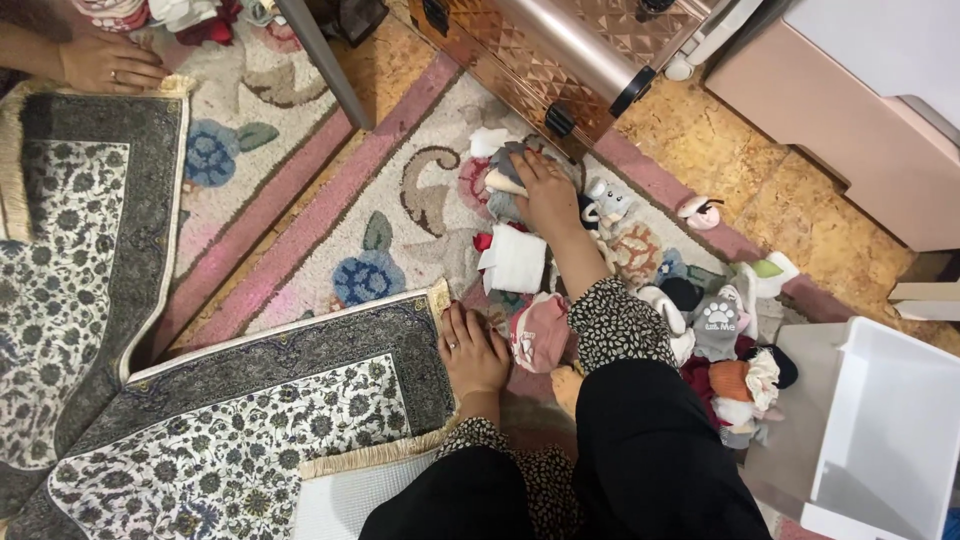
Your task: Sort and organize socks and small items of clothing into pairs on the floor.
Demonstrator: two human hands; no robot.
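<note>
Reaching out at 12 o'clock, right hand [545, 190] closes on a grey knitted sock [508, 165]; left hand [472, 350] rests flat, open, on the floral rug [420, 200]. I'd pinch just one sock, lift slowly.

A home, floor level. I kneel on a floral carpet [420, 200] over yellow tile [800, 200]. Patterned prayer rugs [280, 400] lie near left, a heap of small socks [700, 330] right, a pink cabinet [860, 130] far right.
</note>
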